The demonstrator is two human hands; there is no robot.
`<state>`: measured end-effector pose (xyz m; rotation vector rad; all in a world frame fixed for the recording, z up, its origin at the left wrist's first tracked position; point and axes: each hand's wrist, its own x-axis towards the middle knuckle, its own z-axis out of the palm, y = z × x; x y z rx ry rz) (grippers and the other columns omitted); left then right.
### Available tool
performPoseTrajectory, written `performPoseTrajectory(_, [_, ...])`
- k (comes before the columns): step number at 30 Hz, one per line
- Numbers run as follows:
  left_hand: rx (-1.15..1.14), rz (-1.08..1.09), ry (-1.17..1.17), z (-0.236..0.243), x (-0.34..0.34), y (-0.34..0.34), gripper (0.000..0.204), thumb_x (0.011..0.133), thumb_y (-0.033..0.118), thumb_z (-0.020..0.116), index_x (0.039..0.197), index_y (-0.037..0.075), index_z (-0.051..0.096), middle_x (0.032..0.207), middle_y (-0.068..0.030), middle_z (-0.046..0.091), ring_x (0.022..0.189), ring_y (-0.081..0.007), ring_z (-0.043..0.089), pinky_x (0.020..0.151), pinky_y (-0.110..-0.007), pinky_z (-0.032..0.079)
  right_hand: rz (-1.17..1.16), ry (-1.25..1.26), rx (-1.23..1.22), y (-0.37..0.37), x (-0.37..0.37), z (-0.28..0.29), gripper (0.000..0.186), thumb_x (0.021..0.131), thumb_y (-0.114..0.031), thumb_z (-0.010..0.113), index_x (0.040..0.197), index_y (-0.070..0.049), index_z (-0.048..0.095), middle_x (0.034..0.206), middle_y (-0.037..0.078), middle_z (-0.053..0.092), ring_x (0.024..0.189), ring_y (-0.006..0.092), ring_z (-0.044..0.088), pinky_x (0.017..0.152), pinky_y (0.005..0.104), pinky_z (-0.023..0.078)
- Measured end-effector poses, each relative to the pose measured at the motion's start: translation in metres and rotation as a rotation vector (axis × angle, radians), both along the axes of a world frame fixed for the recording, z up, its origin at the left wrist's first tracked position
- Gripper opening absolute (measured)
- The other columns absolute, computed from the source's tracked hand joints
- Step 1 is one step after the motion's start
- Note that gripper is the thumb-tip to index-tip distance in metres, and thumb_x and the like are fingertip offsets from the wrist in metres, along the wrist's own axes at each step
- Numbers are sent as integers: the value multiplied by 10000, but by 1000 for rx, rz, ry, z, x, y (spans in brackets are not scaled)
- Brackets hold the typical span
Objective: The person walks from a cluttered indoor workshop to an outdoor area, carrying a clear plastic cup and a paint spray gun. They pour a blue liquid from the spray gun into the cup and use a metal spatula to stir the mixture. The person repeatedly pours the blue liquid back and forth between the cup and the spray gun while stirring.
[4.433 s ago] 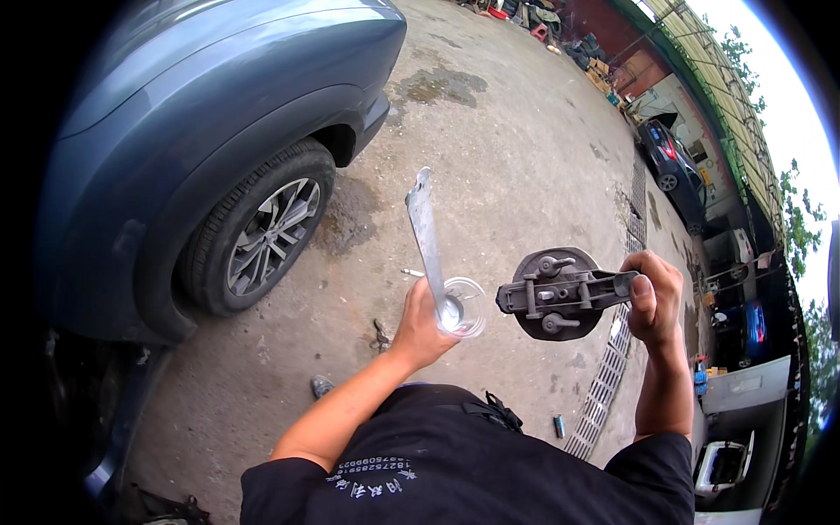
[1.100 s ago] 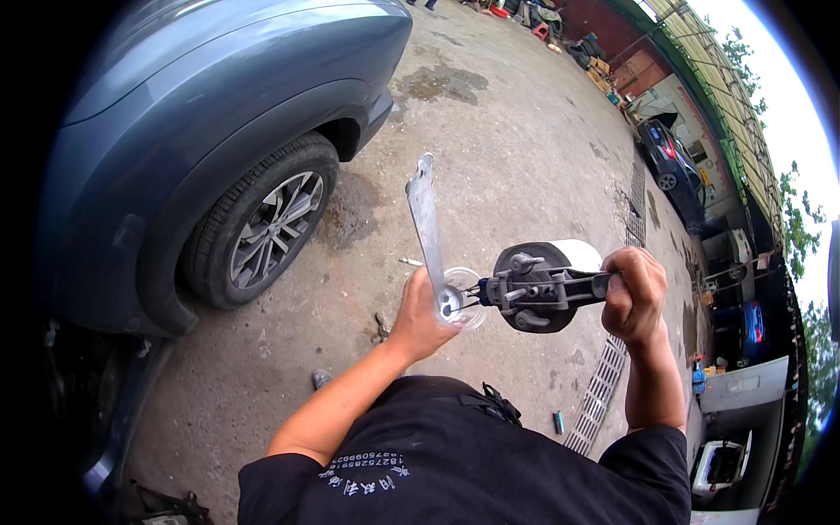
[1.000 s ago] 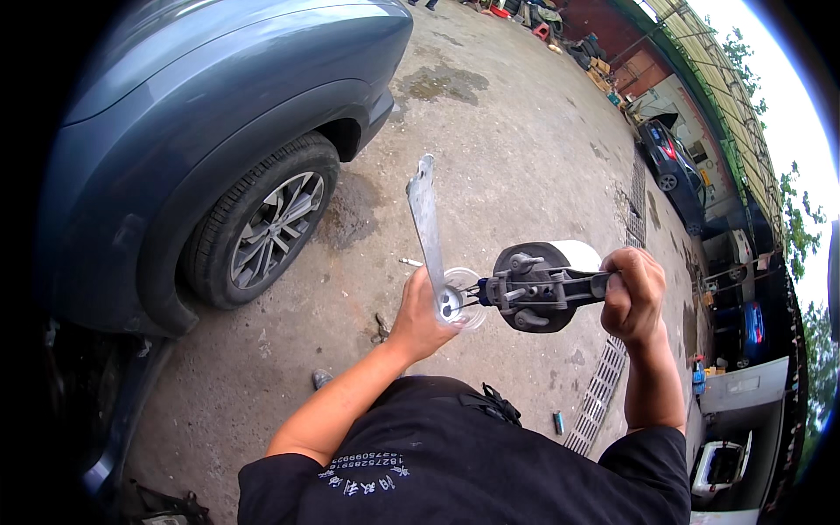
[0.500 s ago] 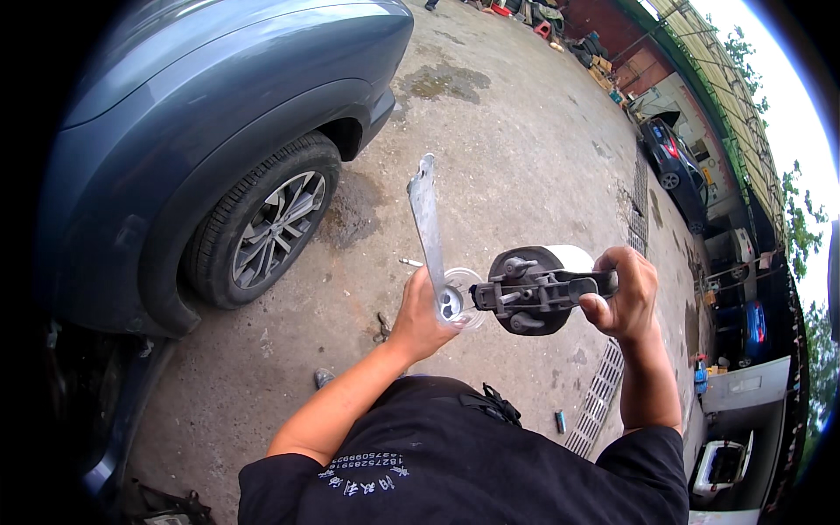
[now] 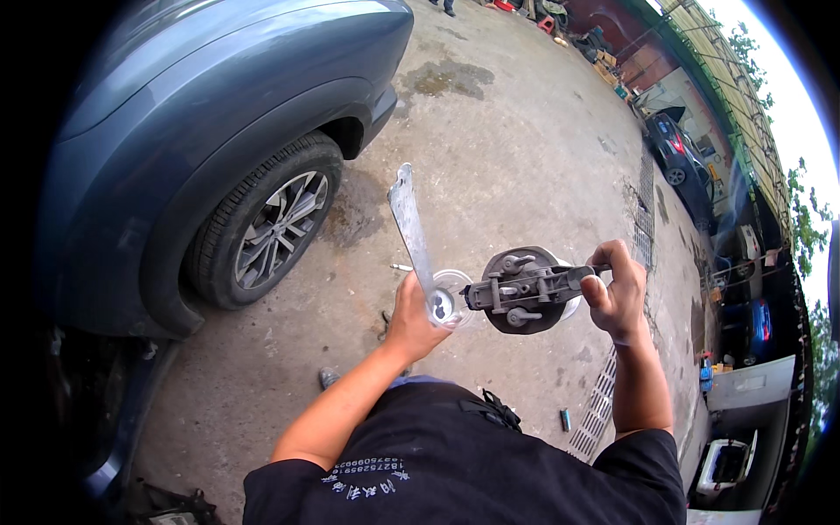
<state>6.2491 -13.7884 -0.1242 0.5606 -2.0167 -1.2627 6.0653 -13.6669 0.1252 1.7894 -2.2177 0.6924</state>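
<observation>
My left hand (image 5: 413, 322) is closed round a clear plastic cup (image 5: 457, 282) with a little grey-white liquid and dark spots at the bottom. A long flat metal strip (image 5: 408, 214), smeared with grey, stands tilted out of the cup. Beside the left fingers a thin white stick like a cigarette (image 5: 401, 268) pokes out. My right hand (image 5: 619, 293) grips the lever handle of a paint can (image 5: 570, 260) with a dark pouring lid (image 5: 523, 289), which has two wing-shaped clamps. The can is tipped toward the cup, its spout at the cup's right rim. Whether liquid flows cannot be made out.
A blue-grey car (image 5: 210, 114) with its front wheel (image 5: 276, 227) stands at the left. A floor drain grate (image 5: 599, 407) and a small dark cylinder (image 5: 565, 420) lie at the lower right. Other parked cars (image 5: 678, 162) line the right side. Someone's feet (image 5: 444, 7) show at the top.
The cup and metal strip have shifted slightly left, and the strip leans further left. The paint can has moved a little left too. Both hands keep their hold.
</observation>
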Motion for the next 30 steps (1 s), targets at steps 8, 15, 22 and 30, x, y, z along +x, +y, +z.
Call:
performPoseTrajectory(8, [-12,51,-132,-46,-6,-11,576,706,248,806,1187,40,567,1208,-170,547,1264,-401,384,1096,-505,281,-168,-499,53,-3,-40,-81,615,824,-617,605,811,-10,509,595,45,482,567,124,466,514,285,375])
performPoseTrajectory(15, [24,73,-301,-108,12,-17,600,668,218,819,1170,20,555,1336,-276,429,1298,-436,369,1049,-501,347,-315,-1041,110,-5,-84,-190,532,850,-541,549,850,-8,566,686,21,552,587,88,523,502,238,409])
performPoseTrajectory(22, [135,227,-326,-202,44,-30,644,686,303,810,1168,-8,517,1422,-223,353,1184,-335,486,1005,-418,402,-482,-1375,116,-14,-138,-406,506,890,-497,481,797,-20,621,657,68,605,570,133,549,524,272,418])
performPoseTrajectory(30, [59,398,-329,-311,63,-54,794,698,321,774,1312,25,367,1449,-249,299,1303,-366,369,1101,-491,290,-729,-1944,10,-82,-124,-728,212,886,-280,620,856,-70,615,739,32,605,680,151,576,659,300,436])
